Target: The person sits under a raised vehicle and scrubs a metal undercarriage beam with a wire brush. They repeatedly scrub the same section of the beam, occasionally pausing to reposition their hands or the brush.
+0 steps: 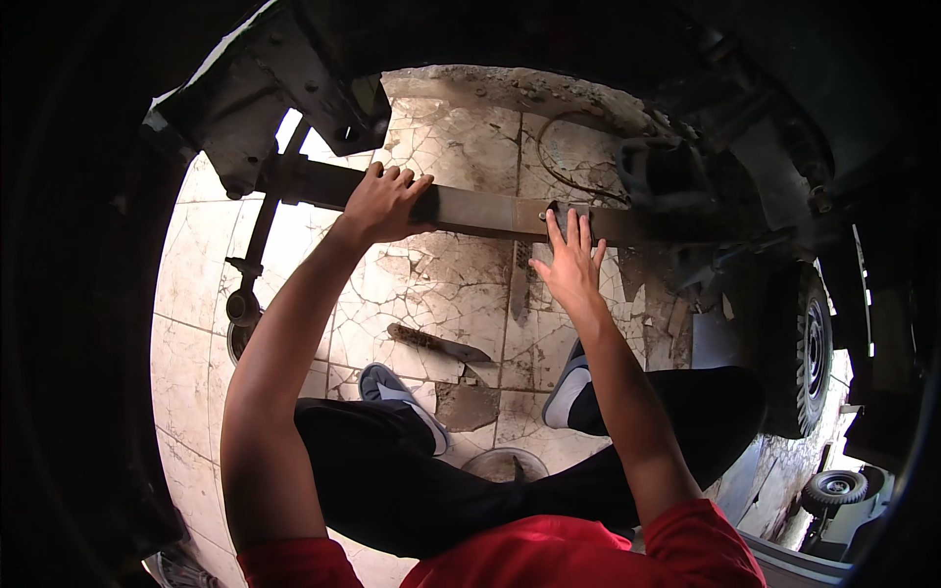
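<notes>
I see my left hand [384, 204] wrapped over the top edge of the long flat steel bar [480, 211] that runs across under the vehicle, fingers curled shut around it near its left end. My right hand [569, 260] is spread open, fingers apart, its fingertips pressing on the bar's lower edge near the small clamp [564, 208] at mid-length. Below the bar lies the cracked tiled floor [441, 284], where a loose metal strip [436, 343] rests between my shoes, and a wheel [809, 348] stands off to the right.
</notes>
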Demonstrator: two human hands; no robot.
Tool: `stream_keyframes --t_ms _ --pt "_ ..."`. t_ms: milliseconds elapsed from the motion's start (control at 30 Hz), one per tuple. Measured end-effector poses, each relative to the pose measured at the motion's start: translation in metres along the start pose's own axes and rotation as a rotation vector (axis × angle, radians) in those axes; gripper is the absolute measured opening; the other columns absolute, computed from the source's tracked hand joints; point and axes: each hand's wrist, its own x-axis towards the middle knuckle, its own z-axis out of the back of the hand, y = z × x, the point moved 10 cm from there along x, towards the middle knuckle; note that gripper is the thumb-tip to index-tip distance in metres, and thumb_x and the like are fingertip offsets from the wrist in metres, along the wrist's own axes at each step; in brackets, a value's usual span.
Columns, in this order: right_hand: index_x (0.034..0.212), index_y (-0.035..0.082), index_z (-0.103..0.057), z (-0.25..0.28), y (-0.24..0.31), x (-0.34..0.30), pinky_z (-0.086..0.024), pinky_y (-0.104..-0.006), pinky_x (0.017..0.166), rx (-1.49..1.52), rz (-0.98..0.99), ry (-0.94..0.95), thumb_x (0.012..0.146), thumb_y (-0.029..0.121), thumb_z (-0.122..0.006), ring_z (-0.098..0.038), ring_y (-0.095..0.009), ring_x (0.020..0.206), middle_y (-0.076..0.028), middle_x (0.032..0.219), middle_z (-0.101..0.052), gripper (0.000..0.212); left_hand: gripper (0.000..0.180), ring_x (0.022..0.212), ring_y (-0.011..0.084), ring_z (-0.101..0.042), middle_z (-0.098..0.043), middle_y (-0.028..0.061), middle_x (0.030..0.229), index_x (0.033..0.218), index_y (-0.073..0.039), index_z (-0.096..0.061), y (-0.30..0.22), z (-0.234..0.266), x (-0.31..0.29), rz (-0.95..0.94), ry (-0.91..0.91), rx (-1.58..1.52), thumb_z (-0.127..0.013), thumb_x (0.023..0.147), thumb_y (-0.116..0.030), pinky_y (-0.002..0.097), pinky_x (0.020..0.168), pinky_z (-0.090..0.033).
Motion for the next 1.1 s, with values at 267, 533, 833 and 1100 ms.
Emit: stream_keyframes --t_ms 267,533,833,1100 --pt "0.164 0.026 -0.017 0.003 -0.001 0.016 -0.017 -0.0675 0.119 -0.005 0.028 0.008 0.088 0.04 -0.077 -0.015 -0.036 0.156 -0.016 0.169 -0.017 0.098 0.084 0.119 0.0273 -0.059 -0.065 0.0124 0.122 0.144 -0.011 -0.051 -0.002 0.002 0.0 -0.013 -0.029 -0.075 -0.073 0.082 -0.064 0.0464 0.106 -0.038" --pt "0.163 0.026 -0.022 0.002 -0.003 -0.006 -0.018 -0.0667 0.119 -0.003 0.024 -0.024 0.087 0.039 -0.078 -0.017 -0.035 0.155 -0.016 0.168 -0.02 0.095 0.083 0.12 0.0295 -0.058 -0.062 0.0135 0.126 0.146 -0.011 -0.049 -0.004 0.007 0.001 0.014 0.008 -0.076 -0.075 0.083 -0.058 0.0482 0.106 -0.039" --pt "0.163 0.026 -0.022 0.004 0.0 0.012 -0.018 -0.068 0.118 0.028 0.051 -0.084 0.082 0.034 -0.083 -0.017 -0.037 0.155 -0.017 0.167 -0.021 0.101 0.082 0.115 0.0285 -0.059 -0.062 0.0124 0.122 0.146 -0.01 -0.049 -0.007 0.006 0.0 -0.005 -0.003 -0.075 -0.077 0.083 -0.054 0.0443 0.1 -0.042" --pt "0.163 0.026 -0.022 0.002 -0.005 0.01 -0.018 -0.0683 0.118 0.028 0.045 -0.062 0.083 0.036 -0.083 -0.016 -0.037 0.155 -0.017 0.167 -0.02 0.101 0.082 0.118 0.0295 -0.059 -0.062 0.0134 0.125 0.147 -0.01 -0.047 -0.009 0.009 0.002 0.003 0.017 -0.065 -0.077 0.083 -0.051 0.0453 0.104 -0.041"
